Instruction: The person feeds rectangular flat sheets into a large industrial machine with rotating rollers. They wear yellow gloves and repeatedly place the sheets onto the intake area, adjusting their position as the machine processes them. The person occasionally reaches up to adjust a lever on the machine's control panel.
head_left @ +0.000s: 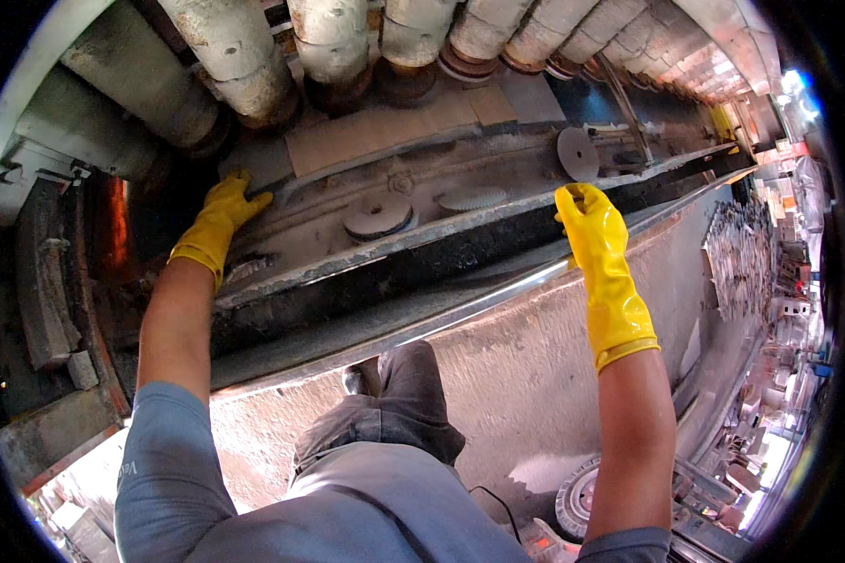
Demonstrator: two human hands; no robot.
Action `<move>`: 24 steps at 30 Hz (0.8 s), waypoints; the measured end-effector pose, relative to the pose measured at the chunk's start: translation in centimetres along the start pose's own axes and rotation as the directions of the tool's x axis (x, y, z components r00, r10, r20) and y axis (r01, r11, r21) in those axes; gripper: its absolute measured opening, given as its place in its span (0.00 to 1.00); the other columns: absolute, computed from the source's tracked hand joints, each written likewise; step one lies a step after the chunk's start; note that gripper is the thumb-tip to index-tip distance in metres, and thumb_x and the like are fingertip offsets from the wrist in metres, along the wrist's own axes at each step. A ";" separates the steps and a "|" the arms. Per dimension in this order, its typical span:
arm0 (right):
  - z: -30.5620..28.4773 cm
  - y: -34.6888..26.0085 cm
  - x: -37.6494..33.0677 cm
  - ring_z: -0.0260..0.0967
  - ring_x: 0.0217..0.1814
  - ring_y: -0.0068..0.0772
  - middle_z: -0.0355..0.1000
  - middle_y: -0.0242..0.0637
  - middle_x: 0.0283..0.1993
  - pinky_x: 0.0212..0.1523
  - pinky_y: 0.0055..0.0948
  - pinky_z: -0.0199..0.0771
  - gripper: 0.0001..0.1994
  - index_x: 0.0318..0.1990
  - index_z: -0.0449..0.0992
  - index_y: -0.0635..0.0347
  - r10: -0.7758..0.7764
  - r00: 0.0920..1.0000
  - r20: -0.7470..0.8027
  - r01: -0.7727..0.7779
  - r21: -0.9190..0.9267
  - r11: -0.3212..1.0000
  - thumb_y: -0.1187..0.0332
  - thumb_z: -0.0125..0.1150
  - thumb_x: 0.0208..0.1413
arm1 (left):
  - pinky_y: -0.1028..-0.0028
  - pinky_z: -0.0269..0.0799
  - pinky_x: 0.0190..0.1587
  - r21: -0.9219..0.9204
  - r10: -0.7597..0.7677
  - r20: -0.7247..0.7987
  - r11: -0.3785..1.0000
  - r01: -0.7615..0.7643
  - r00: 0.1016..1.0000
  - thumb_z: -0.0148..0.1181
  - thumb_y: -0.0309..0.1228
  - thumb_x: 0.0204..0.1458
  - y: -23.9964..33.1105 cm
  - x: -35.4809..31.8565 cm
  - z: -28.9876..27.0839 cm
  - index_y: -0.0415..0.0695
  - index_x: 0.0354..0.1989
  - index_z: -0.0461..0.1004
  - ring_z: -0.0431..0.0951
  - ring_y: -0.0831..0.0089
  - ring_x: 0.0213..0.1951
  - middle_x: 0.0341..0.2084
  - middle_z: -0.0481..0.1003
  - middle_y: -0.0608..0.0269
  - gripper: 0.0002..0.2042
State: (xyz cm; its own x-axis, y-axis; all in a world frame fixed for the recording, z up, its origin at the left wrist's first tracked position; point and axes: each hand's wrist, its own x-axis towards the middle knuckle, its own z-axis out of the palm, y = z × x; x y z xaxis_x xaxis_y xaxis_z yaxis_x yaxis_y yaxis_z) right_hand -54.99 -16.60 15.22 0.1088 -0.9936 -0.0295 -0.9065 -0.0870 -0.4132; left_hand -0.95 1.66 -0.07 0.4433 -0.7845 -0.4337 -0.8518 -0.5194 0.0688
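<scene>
- Left hand (223,208), in a yellow rubber glove, lies flat with fingers spread on the dusty machine bed (347,202), at its near-left end; it presses rather than grips, nothing enclosed.
- Right hand (587,214), gloved alike, is curled over the top edge of the long dark rail (460,246) that runs diagonally in front of the bed; it is grasping that edge.
- Step in hand, as judged: the person is braced against the machine with both hands, leaning in over the bed, one knee (406,375) raised against the grey wall (535,366) below the rail. This reads as positioning or reaching in, not yet handling any loose part.
- Next move, as judged: calls for a firm hold on the rail by the right hand before the left shifts, since the bed is coated in dust and footing appears partial.
- Between the two hands, on the bed: toothed wheels, three counted — one (377,220) nearest the left hand, one (471,199) midway, one smooth-faced disc (577,153) just above the right hand.
- Beyond the hands: large crusted rollers (333,42) in a row overhead; at least six distinguishable, further ones too small to count.
- Left of the left hand: an orange glow (117,230) within a dark opening.
- Gloves: two. Hands in view: two, both the person's own.
</scene>
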 end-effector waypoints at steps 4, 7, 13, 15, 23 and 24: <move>0.0 0.0 0.1 0.82 0.51 0.53 0.85 0.43 0.46 0.55 0.44 0.78 0.25 0.54 0.85 0.53 0.009 1.000 0.014 -0.009 0.009 1.000 0.43 0.60 0.63 | 0.60 0.53 0.78 -0.009 0.014 -0.045 1.000 -0.015 0.999 0.60 0.60 0.60 -0.5 -0.1 0.7 0.41 0.78 0.60 0.58 0.48 0.77 0.78 0.57 0.45 0.45; 0.0 0.0 0.1 0.82 0.51 0.53 0.85 0.43 0.46 0.55 0.44 0.78 0.26 0.55 0.85 0.54 0.012 1.000 0.014 -0.012 0.005 1.000 0.43 0.60 0.63 | 0.60 0.53 0.78 -0.013 0.026 -0.032 1.000 -0.027 0.999 0.60 0.60 0.61 0.0 -0.6 -0.1 0.42 0.78 0.60 0.58 0.48 0.78 0.78 0.57 0.45 0.44; -0.1 -0.1 0.1 0.82 0.47 0.43 0.85 0.40 0.43 0.52 0.37 0.78 0.25 0.55 0.84 0.57 -0.006 1.000 0.012 0.006 0.016 1.000 0.45 0.61 0.64 | 0.62 0.51 0.79 -0.010 -0.022 0.000 1.000 0.022 1.000 0.59 0.60 0.62 0.3 -0.4 0.0 0.41 0.79 0.57 0.55 0.50 0.79 0.80 0.54 0.47 0.45; 0.2 0.5 0.4 0.82 0.39 0.26 0.85 0.33 0.40 0.45 0.26 0.78 0.23 0.55 0.83 0.60 -0.032 0.999 -0.004 0.032 0.035 0.999 0.49 0.64 0.66 | 0.62 0.51 0.79 0.017 -0.031 0.018 0.999 0.031 0.999 0.58 0.60 0.62 0.8 -0.5 -0.4 0.41 0.79 0.57 0.55 0.50 0.79 0.80 0.54 0.47 0.45; -0.3 -0.3 0.2 0.82 0.37 0.26 0.85 0.34 0.38 0.43 0.26 0.78 0.23 0.55 0.83 0.60 -0.006 0.999 0.039 0.006 0.018 1.000 0.49 0.64 0.66 | 0.61 0.50 0.80 0.024 -0.020 -0.010 0.999 0.021 1.000 0.59 0.61 0.61 0.6 -0.3 0.0 0.41 0.79 0.59 0.55 0.48 0.79 0.80 0.53 0.45 0.45; -0.3 -0.3 0.2 0.82 0.37 0.26 0.85 0.34 0.38 0.43 0.26 0.78 0.23 0.55 0.83 0.60 0.000 0.999 0.042 -0.001 0.015 1.000 0.49 0.64 0.67 | 0.61 0.51 0.79 0.022 -0.012 -0.016 1.000 0.013 1.000 0.59 0.61 0.61 0.5 -0.3 0.1 0.41 0.78 0.59 0.55 0.48 0.79 0.79 0.54 0.44 0.45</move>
State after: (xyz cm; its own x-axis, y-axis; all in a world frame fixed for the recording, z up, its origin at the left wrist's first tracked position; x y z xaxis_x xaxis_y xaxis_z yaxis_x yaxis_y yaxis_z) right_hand -54.82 -16.79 15.61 0.1257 -0.9897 -0.0680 -0.9002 -0.0850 -0.4270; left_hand -1.52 1.70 0.03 0.4582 -0.7835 -0.4198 -0.8520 -0.5217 0.0439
